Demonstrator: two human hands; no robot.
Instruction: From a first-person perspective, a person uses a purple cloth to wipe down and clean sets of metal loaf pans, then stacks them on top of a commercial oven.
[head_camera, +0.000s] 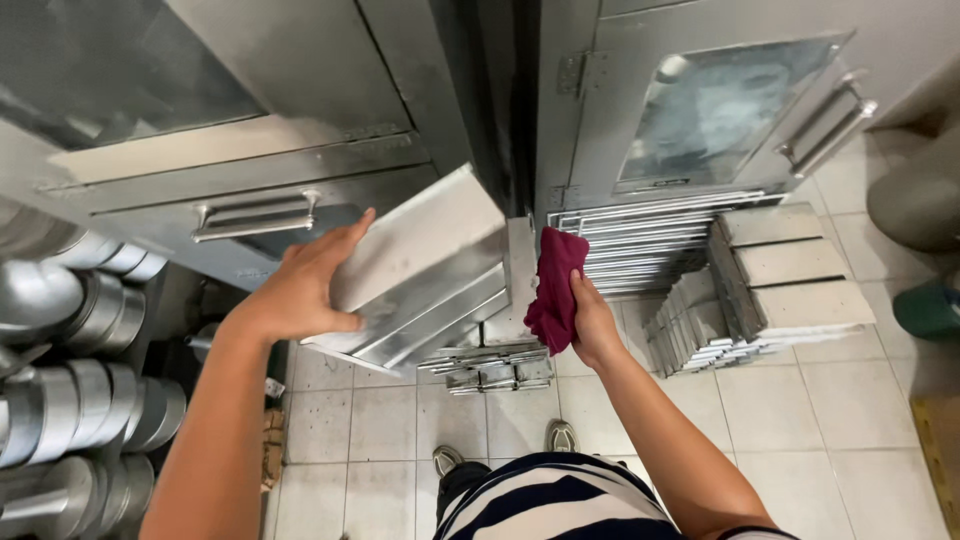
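Observation:
My left hand (305, 290) grips the left edge of a tilted stack of flat metal trays (425, 270), fingers spread over the top one. The stack leans out over the floor in front of a steel cabinet (300, 90). My right hand (590, 325) holds a dark red cloth (555, 285) that hangs beside the stack's right end, close to its edge. Whether the cloth touches the trays I cannot tell.
More metal trays lie piled on the tiled floor (500, 368), against the right cabinet door (650, 240) and in leaning rows (750, 290). Round metal tins (90, 400) are stacked at the left. A green bucket (930, 310) stands at the right edge.

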